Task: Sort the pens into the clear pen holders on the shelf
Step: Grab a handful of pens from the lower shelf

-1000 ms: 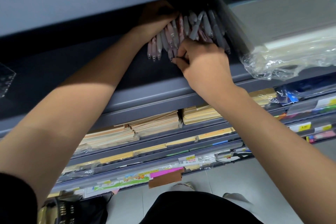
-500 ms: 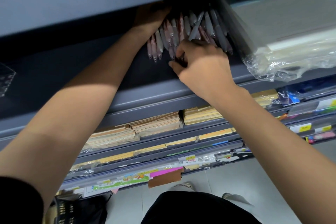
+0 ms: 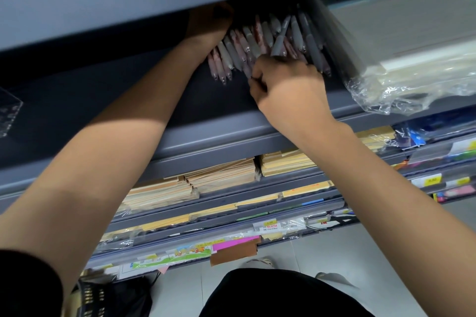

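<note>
Grey and pinkish pens (image 3: pixel 260 41) are lying in a loose, fanned heap on the dark grey shelf (image 3: pixel 128 90), tucked under the shelf above and just beside a plastic-wrapped stack (image 3: pixel 401 64) on their right. You are curling your right hand (image 3: pixel 291 87) over their near tips, thumb and fingers pinching into the bundle. Over the last second it has been creeping forward and a little leftward, covering more of the tips. Your left hand (image 3: pixel 208 26) is sitting against the heap's far left side and has been sliding deeper into shadow, so I cannot tell whether its fingers are gripping anything. The heap itself is barely shifting. That is reading as gathering and squaring the pens, with none yet going into a holder. A clear acrylic piece (image 3: pixel 9 110) at the shelf's far left edge, well apart, may be one of the holders; that is only a guess. Lower down, below tan paper stacks (image 3: pixel 221 175), a white label (image 3: pixel 268 226) is showing "No.4734". The yellow price tags (image 3: pixel 432 180) are too blurred to read.
</note>
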Motion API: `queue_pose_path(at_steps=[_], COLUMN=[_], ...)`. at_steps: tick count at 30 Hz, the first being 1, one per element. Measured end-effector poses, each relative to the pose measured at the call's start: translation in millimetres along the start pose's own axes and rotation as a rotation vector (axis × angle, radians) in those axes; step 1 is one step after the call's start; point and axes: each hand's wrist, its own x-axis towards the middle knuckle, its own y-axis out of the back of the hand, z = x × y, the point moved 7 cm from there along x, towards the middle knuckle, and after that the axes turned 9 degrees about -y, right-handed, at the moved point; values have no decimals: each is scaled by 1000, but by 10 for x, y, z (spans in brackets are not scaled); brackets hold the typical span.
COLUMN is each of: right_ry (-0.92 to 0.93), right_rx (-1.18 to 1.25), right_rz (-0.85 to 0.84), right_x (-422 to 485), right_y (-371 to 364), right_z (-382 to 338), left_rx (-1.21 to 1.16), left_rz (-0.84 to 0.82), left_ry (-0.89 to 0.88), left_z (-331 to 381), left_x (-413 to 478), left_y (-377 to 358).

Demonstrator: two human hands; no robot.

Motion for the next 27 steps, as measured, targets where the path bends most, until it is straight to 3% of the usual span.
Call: queue_pose_path(at_steps=[27], right_ry=[-19], right_rx=[-6], right_rz=[37], right_x=[10], right_y=[-8], right_z=[-8], left_rx=[-14], left_rz=[-62], left_ry=[-17], left_z=[17], left_x=[-66], left_y=[20])
